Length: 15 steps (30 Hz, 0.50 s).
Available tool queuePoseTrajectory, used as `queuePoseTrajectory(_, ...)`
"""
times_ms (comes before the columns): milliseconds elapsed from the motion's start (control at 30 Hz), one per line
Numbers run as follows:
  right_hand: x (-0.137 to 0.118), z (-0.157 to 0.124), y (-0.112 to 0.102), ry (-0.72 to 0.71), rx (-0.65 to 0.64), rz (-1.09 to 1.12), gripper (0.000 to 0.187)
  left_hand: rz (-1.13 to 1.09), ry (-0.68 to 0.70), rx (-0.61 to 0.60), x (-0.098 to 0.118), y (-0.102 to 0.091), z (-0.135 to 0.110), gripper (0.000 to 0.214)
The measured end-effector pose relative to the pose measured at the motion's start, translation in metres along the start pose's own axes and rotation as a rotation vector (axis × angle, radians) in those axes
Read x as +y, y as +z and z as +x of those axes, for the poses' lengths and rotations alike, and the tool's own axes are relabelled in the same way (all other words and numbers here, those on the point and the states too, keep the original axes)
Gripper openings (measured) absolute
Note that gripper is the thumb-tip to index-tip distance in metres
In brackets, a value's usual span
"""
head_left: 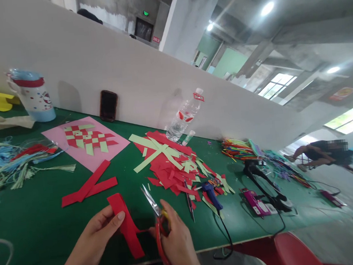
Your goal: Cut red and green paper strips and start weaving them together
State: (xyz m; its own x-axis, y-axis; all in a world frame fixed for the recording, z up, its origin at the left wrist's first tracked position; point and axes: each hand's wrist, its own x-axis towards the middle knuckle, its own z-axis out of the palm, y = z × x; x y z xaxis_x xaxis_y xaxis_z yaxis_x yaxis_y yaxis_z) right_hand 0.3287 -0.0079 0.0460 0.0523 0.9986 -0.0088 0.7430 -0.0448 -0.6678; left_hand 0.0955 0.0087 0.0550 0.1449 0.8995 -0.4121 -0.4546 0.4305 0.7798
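Observation:
My left hand [102,223] pinches a red paper strip [130,231] between thumb and fingers, above the table's front edge. My right hand [176,233] is closed around scissors [158,216] with red and yellow handles, their blades pointing away from me. A thin red sliver runs from the strip toward my right fingers; whether they grip it I cannot tell. Beyond my left hand, two red strips [90,190] lie crossed on the table. Farther back, a woven red and pale green paper piece [87,137] rests on a pink sheet [112,155].
Red and green paper scraps [167,166] pile up mid-table, with a blue glue gun [213,196] and a pen [189,201] alongside. Behind stand a water bottle [181,119], a phone [108,105] and a flask [34,95]. Tassels [21,158] lie left; a purple box [257,203] lies right.

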Motion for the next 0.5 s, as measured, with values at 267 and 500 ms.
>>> queuePoseTrajectory(267,0.035,0.033,-0.041,-0.003,0.022,-0.465,0.071,0.006,0.023,0.106,0.018,-0.003,0.007,0.054)
queuePoseTrajectory(500,0.039,0.045,-0.055,-0.032,-0.043,-0.537,0.059,0.041,-0.007,0.075,0.017,-0.002,0.012,0.056)
